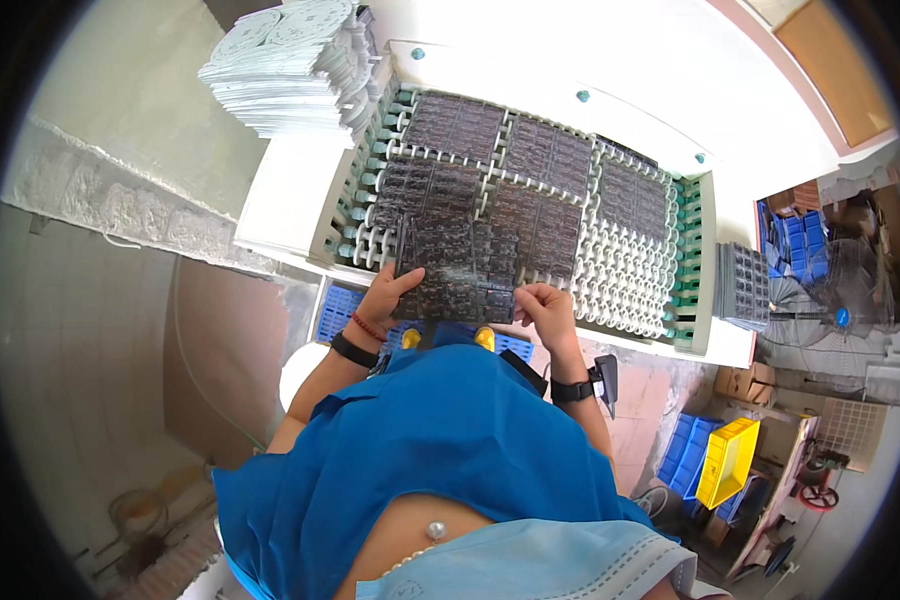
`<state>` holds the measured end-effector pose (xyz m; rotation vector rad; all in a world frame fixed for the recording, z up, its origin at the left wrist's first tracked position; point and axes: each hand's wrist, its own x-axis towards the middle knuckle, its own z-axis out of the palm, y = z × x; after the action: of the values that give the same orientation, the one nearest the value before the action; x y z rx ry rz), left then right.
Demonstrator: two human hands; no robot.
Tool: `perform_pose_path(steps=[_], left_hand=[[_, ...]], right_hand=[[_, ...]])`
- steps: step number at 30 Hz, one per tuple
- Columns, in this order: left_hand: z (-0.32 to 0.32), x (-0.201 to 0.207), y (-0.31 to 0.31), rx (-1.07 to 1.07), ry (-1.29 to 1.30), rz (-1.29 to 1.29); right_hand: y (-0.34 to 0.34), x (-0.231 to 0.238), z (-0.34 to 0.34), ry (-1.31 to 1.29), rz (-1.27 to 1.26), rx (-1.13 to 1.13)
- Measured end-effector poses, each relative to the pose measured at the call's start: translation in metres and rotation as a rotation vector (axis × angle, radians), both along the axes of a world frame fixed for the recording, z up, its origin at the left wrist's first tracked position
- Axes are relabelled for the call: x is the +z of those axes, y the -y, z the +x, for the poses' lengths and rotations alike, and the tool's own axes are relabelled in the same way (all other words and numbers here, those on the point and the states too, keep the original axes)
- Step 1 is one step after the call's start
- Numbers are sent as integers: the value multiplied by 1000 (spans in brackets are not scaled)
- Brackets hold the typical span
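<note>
A dark circuit board panel [455,275] with rows of repeated patterns is held in front of me, over the near edge of a roller conveyor [625,280]. My left hand [385,295] grips its left edge, thumb lying on the upper face. At the lower right corner, my right hand [547,308] pinches the panel between thumb and fingers. Several similar dark panels [548,155] lie flat in rows on the white wheels of the conveyor. The held panel partly covers the ones behind it.
A tall stack of pale, patterned sheets [290,65] stands at the back left, on the machine's white frame [290,205]. To the right are a stack of boards [742,285], a fan [840,317], a yellow crate [727,462] and blue crates [685,455]. A blue slatted pallet [338,310] is below.
</note>
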<state>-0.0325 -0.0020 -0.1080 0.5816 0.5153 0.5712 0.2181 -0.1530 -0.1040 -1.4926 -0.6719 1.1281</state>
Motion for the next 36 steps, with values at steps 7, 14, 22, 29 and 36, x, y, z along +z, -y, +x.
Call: perform_pose_path(steps=[7, 14, 22, 29, 36], left_hand=[[11, -1, 3, -41, 29, -18], [37, 16, 15, 62, 102, -246], [22, -1, 11, 27, -21, 43], [-2, -3, 11, 119, -18, -59], [-15, -17, 2, 141, 103, -278]], right_hand=[[48, 13, 94, 93, -102, -212], [1, 3, 17, 85, -112, -12], [0, 10, 21, 194, -94, -4], [65, -13, 167, 301, -48, -453], [84, -42, 263, 797, -244, -559]])
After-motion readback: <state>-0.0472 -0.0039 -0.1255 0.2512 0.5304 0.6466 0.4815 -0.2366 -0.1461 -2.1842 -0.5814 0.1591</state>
